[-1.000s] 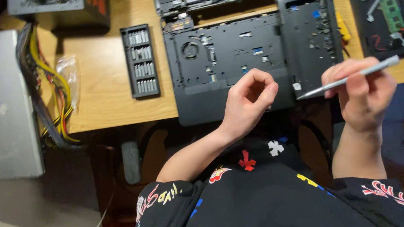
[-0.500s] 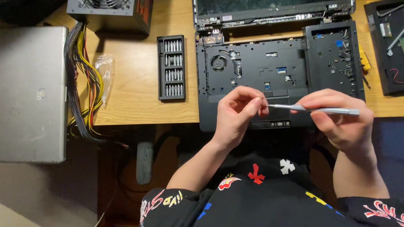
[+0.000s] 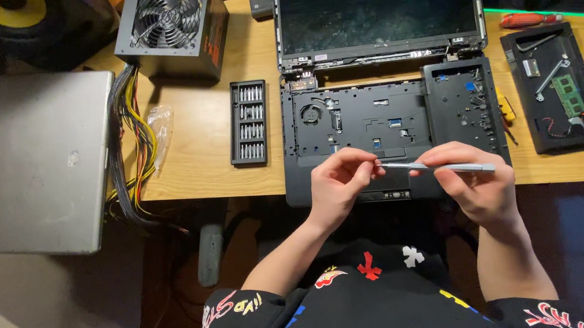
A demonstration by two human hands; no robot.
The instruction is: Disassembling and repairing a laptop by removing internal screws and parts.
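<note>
Screwdriver point(image 3: 442, 166), slim silver pen-type, lies near-horizontal over the front edge of the open laptop base point(image 3: 381, 123), tip pointing toward 9 o'clock. Right hand point(image 3: 476, 185) clamps its shaft between thumb and fingers. Left hand point(image 3: 340, 181) pinches the tip end, fingertips closed together on it; whether a bit sits between them cannot be told, too small. Both hands hover at the laptop's 6 o'clock edge, above the palmrest area.

Laptop base is stripped, keyboard off, fan at upper left, dark screen point(image 3: 377, 6) upright at 12 o'clock. Black bit tray point(image 3: 248, 122) lies just beside the laptop at 9 o'clock. Further toward 9–10 o'clock: power supply point(image 3: 172, 26) with fan and bundled cables point(image 3: 130, 151), then a closed silver laptop point(image 3: 42, 163). At 3 o'clock a black cover panel point(image 3: 557, 99) holds a green memory stick and small parts. All on a wooden desk point(image 3: 200, 173).
</note>
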